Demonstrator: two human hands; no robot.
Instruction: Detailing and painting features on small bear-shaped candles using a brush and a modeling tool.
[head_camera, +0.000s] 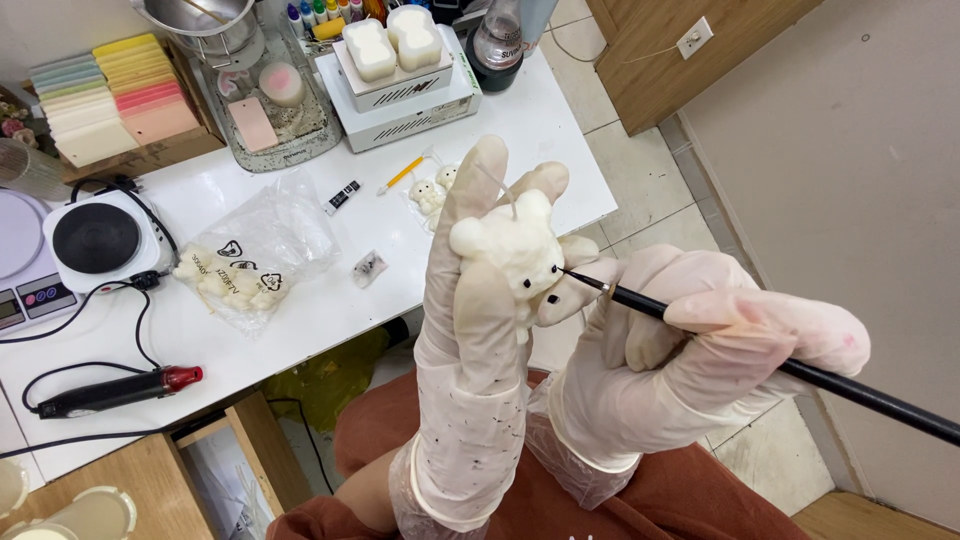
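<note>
My left hand (470, 330), in a thin whitish glove, holds up a small cream wax bear figure (510, 250) with a wick on top and two black dots on its face. My right hand (700, 350), also gloved, grips a thin black brush (800, 372) like a pen. The brush tip touches the bear's face at the right side. Both hands are raised over my lap, off the front edge of the white table (300, 310).
On the table lie a clear bag of cream wax figures (250, 262), a small electric hotplate (97, 238), a black and red heat tool (115, 392), a yellow pen (402, 174), a white box carrying two bear moulds (400, 75), stacked coloured wax sheets (110, 100) and a tray (275, 110).
</note>
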